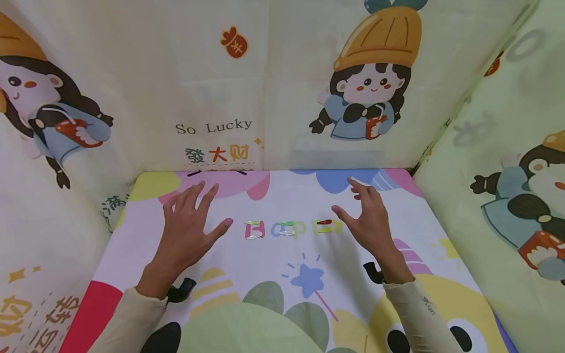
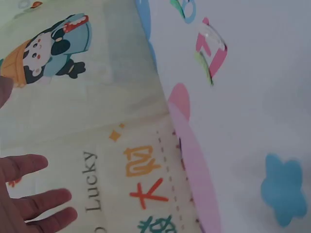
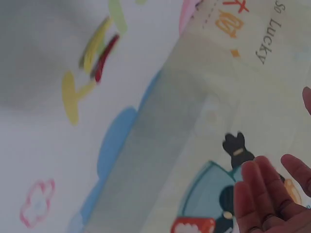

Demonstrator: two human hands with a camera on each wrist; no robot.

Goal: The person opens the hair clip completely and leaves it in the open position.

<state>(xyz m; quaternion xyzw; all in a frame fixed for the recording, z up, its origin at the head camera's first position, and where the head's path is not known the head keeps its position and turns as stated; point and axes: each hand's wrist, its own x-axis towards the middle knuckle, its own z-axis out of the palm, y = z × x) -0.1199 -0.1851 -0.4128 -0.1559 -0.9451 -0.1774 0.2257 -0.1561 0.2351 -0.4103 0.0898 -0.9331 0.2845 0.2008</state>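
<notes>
Both hands hover over the table with fingers spread and nothing in them. My left hand point(image 1: 185, 235) is left of the snap hair clips; my right hand point(image 1: 368, 220) is to their right. The clips lie in three pairs across the printed word "Happy". Leftmost are a light green clip point(image 1: 252, 222) and a white clip point(image 1: 253, 236). A green clip point(image 1: 286, 223) and another white clip point(image 1: 287, 233) form the middle pair. Nearest the right hand, a red clip point(image 1: 324, 222) lies above a yellow clip point(image 1: 325, 230); the right wrist view shows this red clip point(image 3: 104, 59) too.
A cartoon-printed cloth point(image 1: 265, 264) covers the table. Printed fabric point(image 1: 282, 88) hangs upright along the back edge, with more panels on the left and right sides. Black straps point(image 1: 182, 290) show at both wrists.
</notes>
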